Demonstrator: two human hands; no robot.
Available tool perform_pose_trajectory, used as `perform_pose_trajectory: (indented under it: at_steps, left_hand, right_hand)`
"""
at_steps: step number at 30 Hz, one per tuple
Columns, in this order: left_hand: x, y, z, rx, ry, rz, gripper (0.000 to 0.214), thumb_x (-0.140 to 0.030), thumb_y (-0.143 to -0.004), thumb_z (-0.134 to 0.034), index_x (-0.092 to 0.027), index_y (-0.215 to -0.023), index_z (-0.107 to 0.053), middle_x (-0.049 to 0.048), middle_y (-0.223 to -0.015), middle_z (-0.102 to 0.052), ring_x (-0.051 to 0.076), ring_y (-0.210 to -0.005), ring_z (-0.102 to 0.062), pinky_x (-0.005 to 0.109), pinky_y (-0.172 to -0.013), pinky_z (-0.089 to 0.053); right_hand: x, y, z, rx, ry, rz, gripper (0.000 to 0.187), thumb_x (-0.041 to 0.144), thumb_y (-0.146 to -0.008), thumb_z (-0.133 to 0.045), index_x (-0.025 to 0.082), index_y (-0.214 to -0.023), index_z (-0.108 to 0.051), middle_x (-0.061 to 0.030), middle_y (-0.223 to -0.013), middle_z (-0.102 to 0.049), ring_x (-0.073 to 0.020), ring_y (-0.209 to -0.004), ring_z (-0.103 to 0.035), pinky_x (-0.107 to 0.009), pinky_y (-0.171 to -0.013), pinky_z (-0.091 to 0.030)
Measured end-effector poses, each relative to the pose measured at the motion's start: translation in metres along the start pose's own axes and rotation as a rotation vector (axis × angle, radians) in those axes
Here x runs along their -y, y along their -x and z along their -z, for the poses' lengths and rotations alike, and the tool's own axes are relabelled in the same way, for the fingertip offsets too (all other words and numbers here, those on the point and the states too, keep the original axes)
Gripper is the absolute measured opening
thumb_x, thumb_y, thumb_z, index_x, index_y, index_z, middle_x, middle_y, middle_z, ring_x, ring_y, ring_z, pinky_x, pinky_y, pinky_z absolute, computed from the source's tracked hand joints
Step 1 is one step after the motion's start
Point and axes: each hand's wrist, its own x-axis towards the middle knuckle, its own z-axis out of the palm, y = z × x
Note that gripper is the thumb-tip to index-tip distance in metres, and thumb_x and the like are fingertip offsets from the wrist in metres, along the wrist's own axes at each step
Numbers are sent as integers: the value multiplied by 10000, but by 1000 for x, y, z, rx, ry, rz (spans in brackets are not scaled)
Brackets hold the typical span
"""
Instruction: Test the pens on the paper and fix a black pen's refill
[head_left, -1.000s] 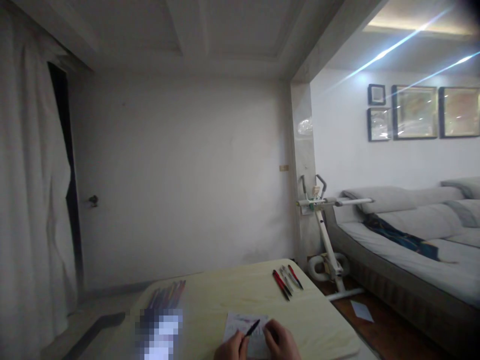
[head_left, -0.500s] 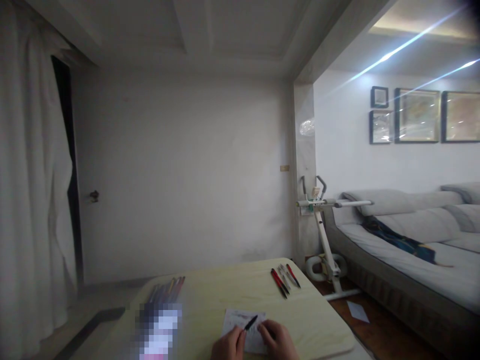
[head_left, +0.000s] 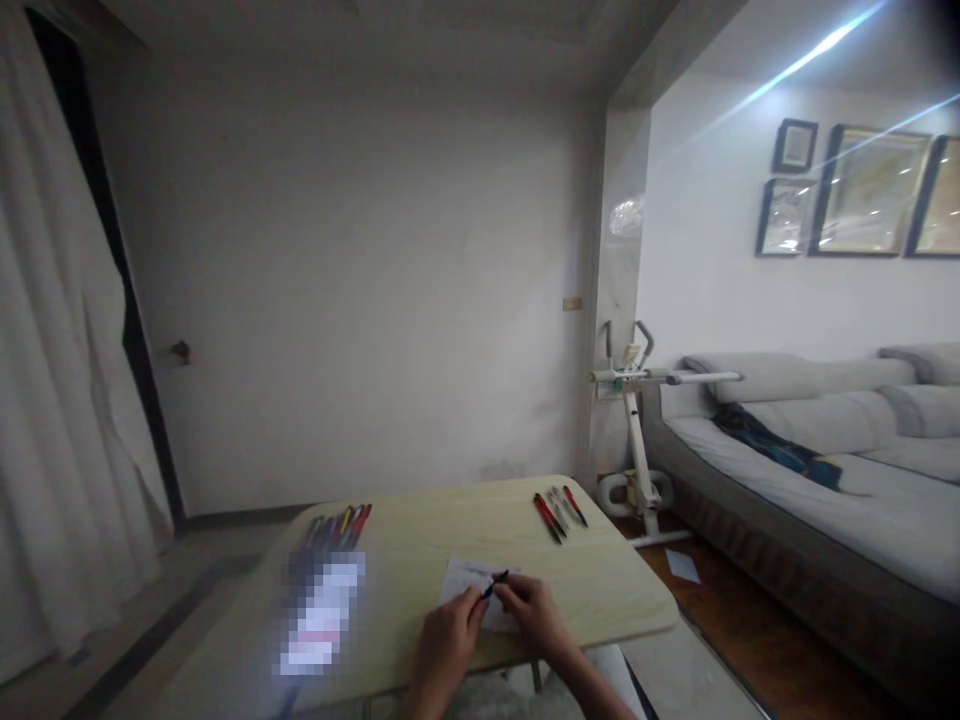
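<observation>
A dark, slim pen point(head_left: 496, 581) is held over a small sheet of white paper point(head_left: 459, 577) near the front of the table. My left hand point(head_left: 448, 632) pinches the pen's lower end between thumb and fingers. My right hand point(head_left: 534, 612) closes its thumb and fingertips on the pen's other end; its exact grip is partly hidden by the fingers. The paper lies flat under both hands, with faint marks on it.
On the pale table point(head_left: 420, 530), several red, white and dark pens point(head_left: 551, 518) lie at the far right. A row of coloured pens point(head_left: 341, 525) lies at the left, beside a pixelated bright patch point(head_left: 322, 615). An exercise machine point(head_left: 636, 430) and sofa point(head_left: 795, 470) stand to the right.
The view has tipped downward, so more of my arms and the table's front edge show. My right hand's fingertips have moved from beside the pen onto it.
</observation>
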Motion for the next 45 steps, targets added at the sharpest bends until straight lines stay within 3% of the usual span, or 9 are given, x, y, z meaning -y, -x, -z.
perform_pose_trajectory:
  at_steps: [4,9,26,38,42,45]
  left_hand:
    - [-2,0,3,28,-20,18,295,-357,-882,-291,-241,-823,-556,-1,-768,-658,128,-699,-605,199,-569,-328]
    - [-5,-1,5,41,-58,33,321,-347,-885,-280,-228,-780,-559,6,-749,-653,126,-689,-596,209,-562,-308]
    - [-10,0,7,18,-58,62,282,-319,-869,-327,-221,-813,-585,14,-738,-655,127,-684,-599,200,-576,-325]
    - [-9,-1,7,15,-28,54,280,-326,-864,-338,-217,-794,-587,13,-740,-654,125,-681,-593,203,-584,-326]
    - [-9,-2,6,13,-35,68,289,-334,-856,-343,-223,-761,-592,6,-713,-648,126,-661,-583,209,-571,-320]
    - [-8,-2,5,5,-34,79,285,-337,-851,-351,-227,-758,-597,3,-703,-647,124,-651,-580,209,-568,-316]
  right_hand:
    - [-1,-5,2,-16,-44,-42,328,441,-701,-528,136,-600,-590,7,-510,-517,-112,-501,-460,-224,-492,-341]
    - [1,-6,13,2,-121,-126,340,478,-676,-541,144,-623,-575,15,-519,-530,-101,-465,-457,-222,-468,-350]
    - [-3,2,25,-148,-207,-71,312,445,-731,-501,150,-658,-573,10,-560,-543,-103,-512,-476,-220,-504,-353]
    - [-8,0,23,-186,-371,-77,305,443,-720,-509,153,-812,-517,-33,-665,-616,-104,-503,-499,-224,-490,-380]
    - [-14,-4,25,-226,-320,-105,396,453,-704,-527,141,-947,-532,26,-549,-535,-93,-454,-441,-214,-445,-341]
    - [-18,-6,30,-230,-185,-95,444,463,-699,-525,121,-979,-565,22,-542,-519,-111,-485,-461,-226,-457,-348]
